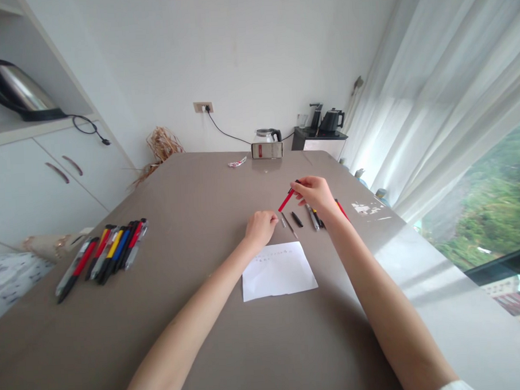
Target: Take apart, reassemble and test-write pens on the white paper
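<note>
My right hand (315, 194) pinches a red pen barrel (286, 200) by its black upper end, holding it tilted above the table with its lower end pointing down-left. My left hand (261, 228) is closed with its fingertips together just left of the barrel; what it holds, if anything, is too small to make out. Below the barrel lie a thin pen refill (289, 226), a small clear piece (283, 223) and a black pen part (296, 218). A sheet of white paper (278, 274) with faint handwriting lies nearer to me. Several pens (313, 218) lie partly hidden behind my right hand and forearm.
Several coloured pens (116, 247) lie in a row at the table's left. A metal-coloured box (267, 150) and a glass pot (264, 135) stand at the far edge, near a crumpled wrapper (237, 162). Curtains (410, 85) hang at the right.
</note>
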Tool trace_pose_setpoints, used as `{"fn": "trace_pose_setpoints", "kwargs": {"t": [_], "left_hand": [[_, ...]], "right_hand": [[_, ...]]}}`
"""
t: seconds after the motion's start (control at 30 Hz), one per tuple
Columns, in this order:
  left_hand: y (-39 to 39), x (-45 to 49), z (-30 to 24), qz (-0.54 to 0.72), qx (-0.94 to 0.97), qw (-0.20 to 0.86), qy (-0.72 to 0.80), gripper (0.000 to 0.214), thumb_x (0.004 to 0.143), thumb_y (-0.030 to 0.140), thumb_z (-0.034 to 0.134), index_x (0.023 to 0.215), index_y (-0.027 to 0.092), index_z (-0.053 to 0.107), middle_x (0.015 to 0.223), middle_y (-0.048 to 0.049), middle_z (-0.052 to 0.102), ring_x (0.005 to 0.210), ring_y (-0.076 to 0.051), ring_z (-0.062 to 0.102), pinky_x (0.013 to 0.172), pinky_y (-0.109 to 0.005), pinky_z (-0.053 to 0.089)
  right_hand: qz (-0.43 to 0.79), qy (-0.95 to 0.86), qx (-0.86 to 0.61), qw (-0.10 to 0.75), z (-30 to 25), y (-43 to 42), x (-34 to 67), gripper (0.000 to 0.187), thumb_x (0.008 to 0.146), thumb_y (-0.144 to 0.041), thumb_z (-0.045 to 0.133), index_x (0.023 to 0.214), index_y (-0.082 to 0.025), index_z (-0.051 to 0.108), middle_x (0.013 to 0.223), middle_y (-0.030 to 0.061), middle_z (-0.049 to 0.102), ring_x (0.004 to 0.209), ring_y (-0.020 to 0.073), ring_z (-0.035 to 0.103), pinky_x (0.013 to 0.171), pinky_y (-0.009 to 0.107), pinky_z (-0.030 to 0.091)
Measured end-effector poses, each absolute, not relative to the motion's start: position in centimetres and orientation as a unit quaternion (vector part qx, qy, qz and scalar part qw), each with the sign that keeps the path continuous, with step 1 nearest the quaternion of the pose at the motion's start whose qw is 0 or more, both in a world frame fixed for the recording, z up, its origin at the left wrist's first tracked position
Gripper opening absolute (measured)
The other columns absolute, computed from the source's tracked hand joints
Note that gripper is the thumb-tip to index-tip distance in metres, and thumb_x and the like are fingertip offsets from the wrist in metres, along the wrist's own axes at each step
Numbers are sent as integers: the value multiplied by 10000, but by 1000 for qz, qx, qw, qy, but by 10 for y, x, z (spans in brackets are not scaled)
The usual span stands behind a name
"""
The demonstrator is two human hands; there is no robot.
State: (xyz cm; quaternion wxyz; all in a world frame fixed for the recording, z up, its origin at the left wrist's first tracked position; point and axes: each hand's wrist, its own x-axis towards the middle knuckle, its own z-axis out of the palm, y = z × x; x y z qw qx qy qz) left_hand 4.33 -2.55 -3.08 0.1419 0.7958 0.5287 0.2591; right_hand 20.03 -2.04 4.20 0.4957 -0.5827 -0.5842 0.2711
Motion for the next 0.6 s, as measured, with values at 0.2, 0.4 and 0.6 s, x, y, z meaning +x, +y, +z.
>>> {"fn": "trace_pose_setpoints", "kwargs": {"t": [0.2, 0.4, 0.6], "left_hand": [[-21, 48, -38, 317, 782, 194, 500, 155, 723, 270, 518, 712, 195, 653, 766, -60, 646, 696, -175, 560, 701, -290, 403], [-17, 50, -36, 312, 763, 247, 509, 211, 741, 248, 479, 859, 190, 644, 861, -74, 651, 748, -182, 576, 743, -299, 408], [-14, 46, -21, 359, 715, 327, 503, 238, 777, 289, 440, 898, 167, 605, 932, -82, 622, 831, -169, 567, 769, -283, 407]], "right_hand": [[269, -586, -582, 495, 44, -22, 200, 254, 668, -359, 556, 744, -119, 588, 636, 57, 605, 533, 107, 552, 391, 173, 466], [270, -584, -590, 488, 44, -22, 200, 240, 669, -345, 555, 734, -117, 591, 637, 59, 612, 525, 100, 547, 389, 167, 462], [274, -586, -585, 490, 44, -23, 201, 238, 665, -344, 562, 726, -116, 588, 616, 46, 599, 533, 102, 548, 395, 171, 468]]}}
